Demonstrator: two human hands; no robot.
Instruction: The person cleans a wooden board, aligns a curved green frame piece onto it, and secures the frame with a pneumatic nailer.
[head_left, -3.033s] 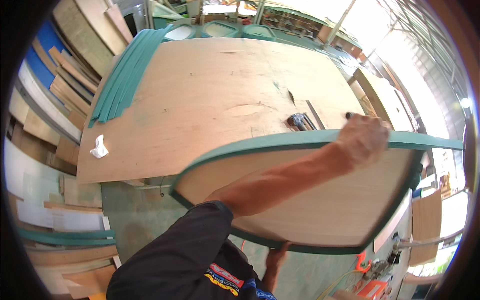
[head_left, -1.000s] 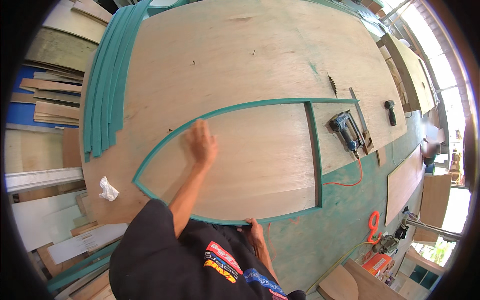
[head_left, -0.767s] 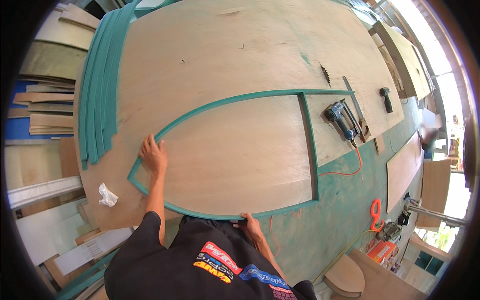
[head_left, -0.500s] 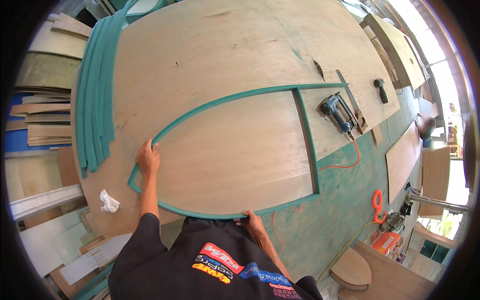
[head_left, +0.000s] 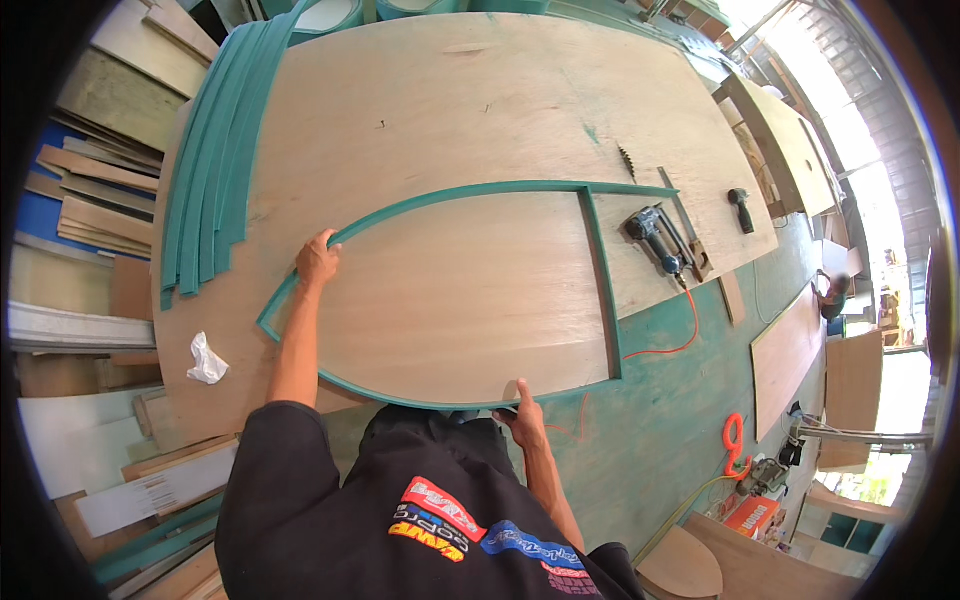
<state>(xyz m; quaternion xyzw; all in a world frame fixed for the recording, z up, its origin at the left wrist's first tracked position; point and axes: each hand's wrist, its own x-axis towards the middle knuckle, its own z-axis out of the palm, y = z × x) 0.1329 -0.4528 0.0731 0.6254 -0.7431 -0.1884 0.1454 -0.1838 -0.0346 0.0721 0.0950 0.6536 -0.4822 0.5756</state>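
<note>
A teal frame (head_left: 440, 194) of thin bent strips lies over the wooden tabletop (head_left: 400, 90). Its two curved sides meet in a point at the left, and a straight crosspiece (head_left: 600, 270) joins them at the right. My left hand (head_left: 318, 258) is closed round the far curved strip, close to the point. On the near strip, my right hand (head_left: 525, 418) has its thumb up on the inner side and its fingers partly hidden below. Just beyond the crosspiece rests a nail gun (head_left: 652, 240) with an orange air hose (head_left: 690, 330).
A handsaw (head_left: 699, 262), a dark spiral bit (head_left: 627, 162) and a power driver (head_left: 741, 210) lie on the table's right part. Long teal strips (head_left: 215, 160) are stacked at the left, near a crumpled white wrapper (head_left: 207, 360). Another person (head_left: 832, 295) is at the far right.
My right hand has shifted right along the near strip, and its thumb now stands up inside the frame. My left hand sits slightly farther from the point. The whole view has shifted a little.
</note>
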